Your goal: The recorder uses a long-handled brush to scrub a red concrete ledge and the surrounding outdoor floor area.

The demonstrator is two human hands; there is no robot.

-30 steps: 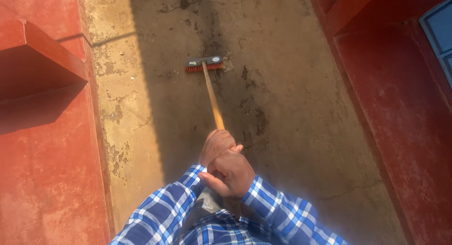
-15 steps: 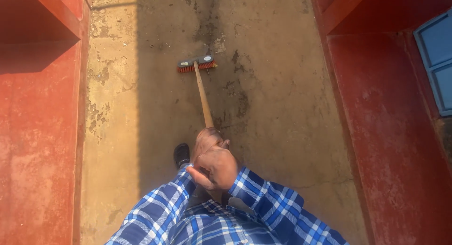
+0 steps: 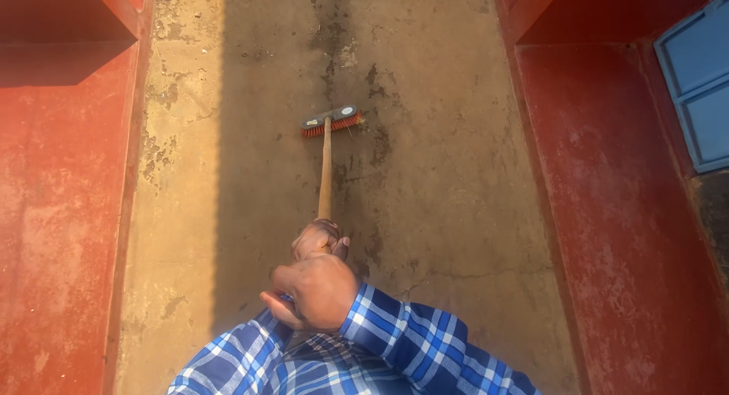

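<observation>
Down the middle of the passage: broom (image 3: 326,163), wooden handle running straight away from the person, grey head with orange bristles set on the concrete floor (image 3: 456,175) at the far end, beside a patch of dark stains.

Right hand (image 3: 315,289) nearest the body, fingers wrapped closed round the top of the handle. Left hand (image 3: 315,238) just beyond it, touching it, also curled shut on the handle; its fingers mostly hidden behind the right hand. Blue-and-white checked sleeves (image 3: 410,334) fill the bottom of the view.

Judgement on the stroke: both hands sit stacked at the very top of the handle, so the head is far out and lightly loaded. Keeping the bristles flat on the floor and the handle in line with the passage should give an even stroke; sliding the left hand lower would likely give more press and steering.

Edges: red wall (image 3: 61,213) on the left, red wall (image 3: 630,213) on the right, each with a ledge overhanging near the top of the view; blue panelled door or shutter (image 3: 702,84) at far right. Broom head stands well clear of both walls. Open floor ahead; left strip sunlit, centre in shadow. Sideways room is limited, lengthwise room is ample.
</observation>
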